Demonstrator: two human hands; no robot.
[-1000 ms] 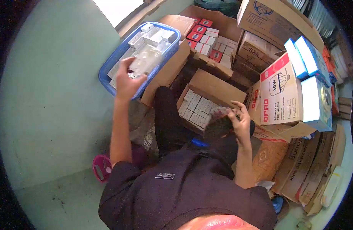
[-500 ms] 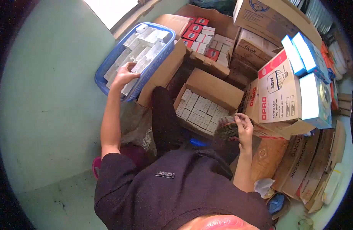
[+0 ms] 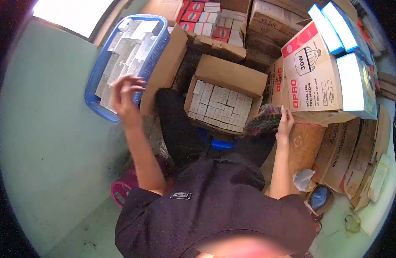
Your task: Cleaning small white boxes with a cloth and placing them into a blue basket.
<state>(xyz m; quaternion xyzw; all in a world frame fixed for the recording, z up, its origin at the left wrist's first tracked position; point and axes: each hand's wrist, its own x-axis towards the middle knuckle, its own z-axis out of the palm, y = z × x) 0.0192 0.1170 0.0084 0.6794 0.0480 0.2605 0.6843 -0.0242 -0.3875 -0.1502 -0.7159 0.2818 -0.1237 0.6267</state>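
Note:
My left hand (image 3: 127, 96) is over the near edge of a blue plastic basket (image 3: 91, 96). Its fingers are somewhat blurred but look apart, and I see nothing held in them. Small whitish boxes (image 3: 120, 56) fill the basket in rows. On the right, the fingers of my right hand (image 3: 285, 123) are closed on a dark patterned cloth (image 3: 263, 121) by my right leg. Between my legs stands an open cardboard box (image 3: 230, 71), packed with small white boxes (image 3: 219, 103).
Behind is a larger carton (image 3: 219, 46) with red and white boxes (image 3: 198, 17). A big printed carton (image 3: 312, 73) on the right carries blue and white boxes (image 3: 357, 86). Flattened cardboard (image 3: 342, 150) leans at right. A pink plastic item (image 3: 120, 191) is by my left elbow.
My left hand has drawn back from the boxes toward the basket's near edge. My right hand still has the cloth, now spread more against my leg. The whole view has shifted.

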